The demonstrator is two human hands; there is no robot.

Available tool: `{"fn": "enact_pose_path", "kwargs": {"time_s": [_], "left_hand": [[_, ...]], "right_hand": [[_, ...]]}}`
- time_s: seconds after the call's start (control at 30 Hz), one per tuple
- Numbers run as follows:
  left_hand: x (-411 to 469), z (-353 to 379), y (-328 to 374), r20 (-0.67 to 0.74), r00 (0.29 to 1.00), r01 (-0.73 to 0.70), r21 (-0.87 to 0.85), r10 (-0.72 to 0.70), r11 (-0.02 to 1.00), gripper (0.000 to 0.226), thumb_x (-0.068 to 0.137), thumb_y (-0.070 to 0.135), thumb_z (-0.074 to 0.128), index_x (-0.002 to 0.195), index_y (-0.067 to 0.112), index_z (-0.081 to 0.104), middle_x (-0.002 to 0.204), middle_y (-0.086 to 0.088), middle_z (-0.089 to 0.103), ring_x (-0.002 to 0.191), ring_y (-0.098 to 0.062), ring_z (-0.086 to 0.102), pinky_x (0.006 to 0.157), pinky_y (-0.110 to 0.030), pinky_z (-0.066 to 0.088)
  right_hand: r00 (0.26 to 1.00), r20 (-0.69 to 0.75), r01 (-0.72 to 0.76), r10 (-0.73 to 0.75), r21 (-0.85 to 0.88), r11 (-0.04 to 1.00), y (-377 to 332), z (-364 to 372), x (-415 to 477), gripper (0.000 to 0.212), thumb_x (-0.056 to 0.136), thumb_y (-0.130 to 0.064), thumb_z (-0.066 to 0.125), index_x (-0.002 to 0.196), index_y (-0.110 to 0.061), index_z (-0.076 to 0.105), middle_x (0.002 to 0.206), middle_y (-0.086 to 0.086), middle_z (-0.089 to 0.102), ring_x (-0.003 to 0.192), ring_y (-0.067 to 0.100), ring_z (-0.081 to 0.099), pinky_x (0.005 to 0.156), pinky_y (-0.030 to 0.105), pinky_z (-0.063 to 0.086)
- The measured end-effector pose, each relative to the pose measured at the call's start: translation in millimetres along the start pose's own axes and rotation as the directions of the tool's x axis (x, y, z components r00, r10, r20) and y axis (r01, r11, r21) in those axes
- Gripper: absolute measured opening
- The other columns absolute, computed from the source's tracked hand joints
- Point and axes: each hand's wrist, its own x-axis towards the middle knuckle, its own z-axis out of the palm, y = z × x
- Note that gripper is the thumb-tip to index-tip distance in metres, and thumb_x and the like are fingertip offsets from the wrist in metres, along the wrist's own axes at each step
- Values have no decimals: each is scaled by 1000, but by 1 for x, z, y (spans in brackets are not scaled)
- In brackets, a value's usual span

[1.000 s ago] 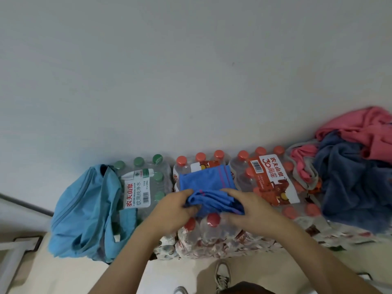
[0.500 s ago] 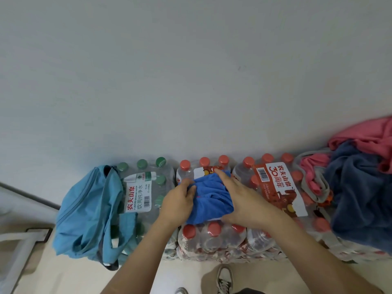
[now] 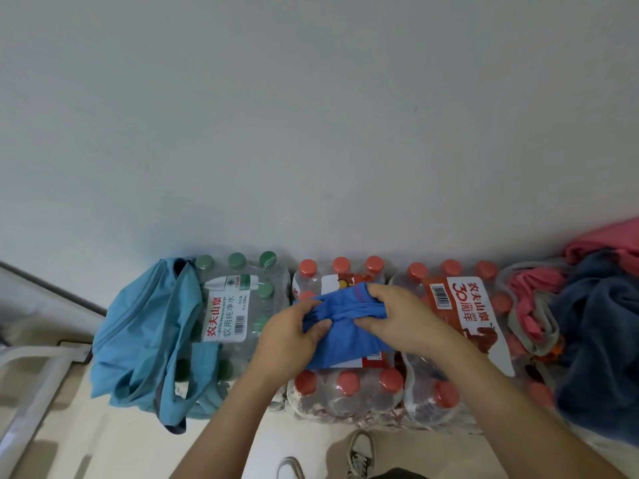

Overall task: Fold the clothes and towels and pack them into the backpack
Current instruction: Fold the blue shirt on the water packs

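Observation:
A small blue garment [image 3: 345,340] with a purple stripe lies folded on top of shrink-wrapped packs of red-capped bottles [image 3: 349,392]. My left hand [image 3: 290,337] grips its left edge, thumb on top. My right hand [image 3: 397,316] pinches the bunched upper fold on the right. A light blue backpack [image 3: 145,337] slumps at the left, its zipper open, leaning against a pack of green-capped bottles [image 3: 238,305]. At the right lies a heap of unfolded laundry: a dark blue towel [image 3: 601,344], a pink cloth [image 3: 608,240] and a pink-and-grey garment [image 3: 532,305].
The bottle packs stand in a row against a plain grey wall [image 3: 311,115]. A white frame [image 3: 31,382] sits on the floor at the far left. My shoes [image 3: 359,454] show on the pale floor below the packs.
The blue garment has been folded over once more and gathered; my right hand shifted from pressing flat to pinching the upper fold, while my left hand slid onto the left edge.

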Motion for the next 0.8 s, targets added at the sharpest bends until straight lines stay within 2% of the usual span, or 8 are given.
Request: {"fn": "enact_pose_path", "kwargs": {"time_s": [0.13,0.2,0.3,0.43,0.6,0.67,0.73,0.8], "left_hand": [[6,6,6,-48,996,-63,273,79,960,24,94,28,51,116,19,54,97,-1,61,92,-24,59,67,-28,35],[6,13,4,-105,993,-22,327,59,945,31,92,33,52,120,20,52,103,-4,60,94,-25,58,69,-31,39],[4,13,-4,-228,972,130,306,-60,943,54,85,50,58,130,24,45,114,-4,51,107,-25,50,83,-36,45],[13,2,-8,-41,961,276,141,-273,951,73,77,53,68,135,21,39,128,-1,53,114,-23,53,90,-34,46],[23,-3,-1,3,954,300,-55,-300,952,62,66,31,84,118,24,51,106,10,55,100,-14,58,85,-31,50],[25,-4,1,79,943,332,-181,-322,926,52,64,21,86,107,23,56,101,7,63,93,-12,62,84,-34,54],[27,-7,3,154,939,340,-282,-307,897,38,63,11,86,93,19,62,93,0,70,84,-13,66,80,-39,56],[27,-11,5,112,969,245,-323,-220,914,27,65,4,82,83,12,63,78,-2,69,69,-11,63,70,-42,56]], "right_hand": [[993,-112,-38,38,3,999,5,10,9,32,88,-26,63,118,-28,51,108,-10,59,94,10,59,78,30,53],[980,-186,-66,69,24,998,7,15,12,45,87,-26,65,126,-31,43,114,-5,56,101,15,57,81,30,51],[959,-268,-84,96,53,995,10,25,13,61,84,-22,68,135,-30,36,123,0,51,112,19,54,88,31,49],[962,-230,-176,145,-121,977,18,22,14,82,83,-35,69,149,-29,20,139,2,34,129,22,33,103,35,36],[993,9,-109,115,-252,962,14,-7,26,73,76,-35,74,140,-29,38,138,-4,40,129,19,36,106,40,37],[990,85,-74,112,-363,929,7,-15,32,63,73,-33,76,129,-28,49,124,-5,51,116,17,45,96,39,44],[983,165,-15,85,-387,922,-1,-21,35,34,73,-26,75,104,-22,61,97,-4,58,91,16,54,74,31,48],[981,192,63,6,-349,935,-9,-28,34,14,75,-20,73,85,-17,64,78,-3,57,70,14,53,59,28,41]]}}
